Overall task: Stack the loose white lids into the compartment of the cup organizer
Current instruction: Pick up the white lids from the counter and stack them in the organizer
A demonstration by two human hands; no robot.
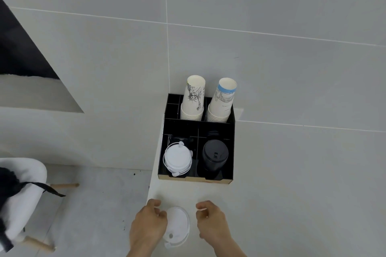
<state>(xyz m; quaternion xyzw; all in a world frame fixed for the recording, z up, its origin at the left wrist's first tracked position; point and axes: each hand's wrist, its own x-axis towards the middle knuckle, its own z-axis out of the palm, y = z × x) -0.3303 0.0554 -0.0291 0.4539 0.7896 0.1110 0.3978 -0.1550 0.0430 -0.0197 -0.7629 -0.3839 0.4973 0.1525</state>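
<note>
A black cup organizer (pixel 232 152) stands on the white counter against the wall. Its front left compartment holds a stack of white lids (pixel 177 158). In its front right compartment sits a stack of black lids (pixel 215 157). One loose white lid (pixel 177 225) lies on the counter near the front edge. My left hand (pixel 149 225) touches that lid's left rim with curled fingers. My right hand (pixel 211 221) hovers just right of the lid, fingers curled, holding nothing.
Two stacks of paper cups (pixel 193 100) (pixel 222 103) stand upside down in the organizer's back compartments. The white counter (pixel 292 194) ends at an edge just left of the organizer. A white chair (pixel 23 194) with a dark garment stands on the floor at lower left.
</note>
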